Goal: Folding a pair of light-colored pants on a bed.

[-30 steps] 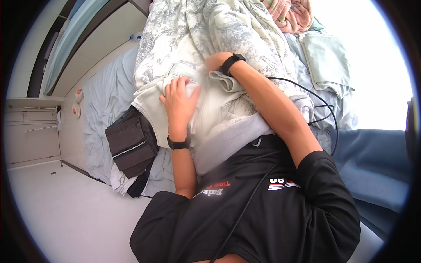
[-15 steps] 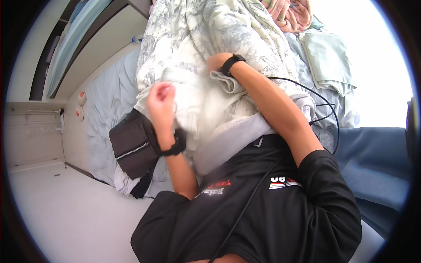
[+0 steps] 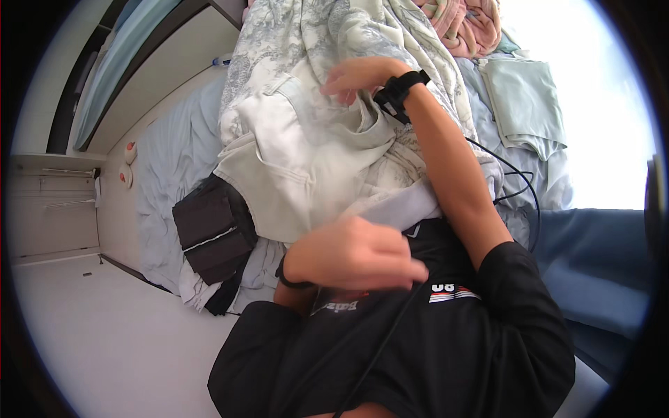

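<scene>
Off-white trousers [image 3: 279,164] lie spread and rumpled over a patterned quilt, their waistband toward the far side. My right hand [image 3: 362,75] is above the waistband end, fingers stretched out and a little blurred, with nothing seen in it. Close to my body, just below the near edge of the trousers, my left hand [image 3: 352,254] is smeared by motion. Its fingers point right, loosely bent and apart, and nothing shows in them. A folded dark brown garment [image 3: 212,226] lies left of the trousers.
The white and grey quilt [image 3: 279,42] covers the bed's middle over a pale blue sheet [image 3: 171,167]. A folded pale green cloth [image 3: 526,104] and a pink blanket [image 3: 463,28] lie at the far right. A black cable [image 3: 519,174] loops beside my right arm.
My left hand has come back toward my body and right, from above the trousers. My right hand has lifted and its fingers now show. The trousers lie more spread out.
</scene>
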A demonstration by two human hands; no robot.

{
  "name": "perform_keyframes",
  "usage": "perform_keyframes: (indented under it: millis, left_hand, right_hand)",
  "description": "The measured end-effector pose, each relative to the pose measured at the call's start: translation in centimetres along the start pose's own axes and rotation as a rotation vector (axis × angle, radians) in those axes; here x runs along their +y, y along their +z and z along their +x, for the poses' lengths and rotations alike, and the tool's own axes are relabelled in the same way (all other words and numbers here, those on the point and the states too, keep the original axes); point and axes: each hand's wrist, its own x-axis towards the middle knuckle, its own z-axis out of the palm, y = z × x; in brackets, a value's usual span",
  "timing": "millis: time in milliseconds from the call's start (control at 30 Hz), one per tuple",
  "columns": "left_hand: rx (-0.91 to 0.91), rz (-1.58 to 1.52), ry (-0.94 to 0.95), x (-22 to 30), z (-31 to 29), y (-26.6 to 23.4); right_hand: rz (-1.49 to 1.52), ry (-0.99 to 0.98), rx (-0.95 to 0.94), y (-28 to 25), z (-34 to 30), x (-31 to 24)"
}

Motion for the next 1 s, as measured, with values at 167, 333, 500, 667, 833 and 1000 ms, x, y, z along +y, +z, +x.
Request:
perform_keyframes:
  millis: [167,333,500,667,833,1000]
  left_hand:
    - [0.644,0.242,0.085,0.8,-4.9,-3.5]
    - [0.849,0.901,-1.051,-6.5,-14.4,-7.9]
    - [0.972,0.625,-1.134,-11.6,-19.0,-8.1]
    - [0.904,0.181,-0.883,-9.8,-14.3,-7.1]
    - [0.895,-0.182,-0.623,-7.1,-12.6,-4.5]
    - [0.538,-0.027,-0.647,-4.4,-8.9,-3.5]
  right_hand:
    - [-0.009,-0.138,-0.083,-0.6,0.7,0.0]
    - [-0.305,-0.119,-0.344,1.7,1.6,-4.0]
    - [-0.425,-0.144,-0.263,4.4,2.7,-3.9]
    - [-0.173,-0.201,-0.165,5.2,3.8,-1.8]
    - [0.312,-0.279,-0.201,4.7,3.4,-2.2]
    - [0.477,-0.707,-0.309,1.6,2.4,-0.9]
